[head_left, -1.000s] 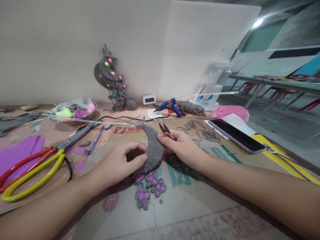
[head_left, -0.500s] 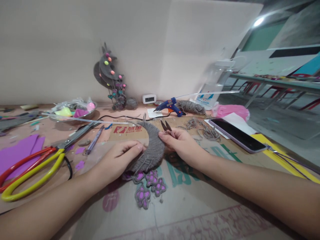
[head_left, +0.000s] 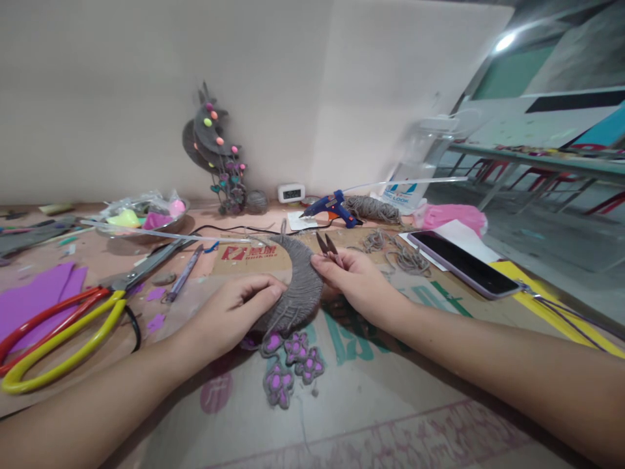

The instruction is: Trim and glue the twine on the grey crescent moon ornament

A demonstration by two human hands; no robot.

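Observation:
A crescent wrapped in grey yarn (head_left: 303,286) is held above the cardboard, a small loop at its top. My left hand (head_left: 244,303) grips its lower left part, thumb on top. Closed around small dark snips (head_left: 328,246), blades pointing up and away, my right hand (head_left: 354,277) also touches the crescent's right edge with its thumb. Several purple flowers edged in grey yarn (head_left: 296,348) hang from the crescent's lower end and rest on the cardboard.
Large scissors with red and yellow handles (head_left: 117,286) lie left, near purple sheets (head_left: 41,296). Behind are a bowl (head_left: 170,225), a decorated crescent (head_left: 212,137), a clock (head_left: 291,193) and a blue glue gun (head_left: 334,207). A phone (head_left: 463,264) and yarn scraps (head_left: 410,257) lie right.
The crescent and my left hand have shifted very slightly to the right. The snips have moved a little to the right with my right hand.

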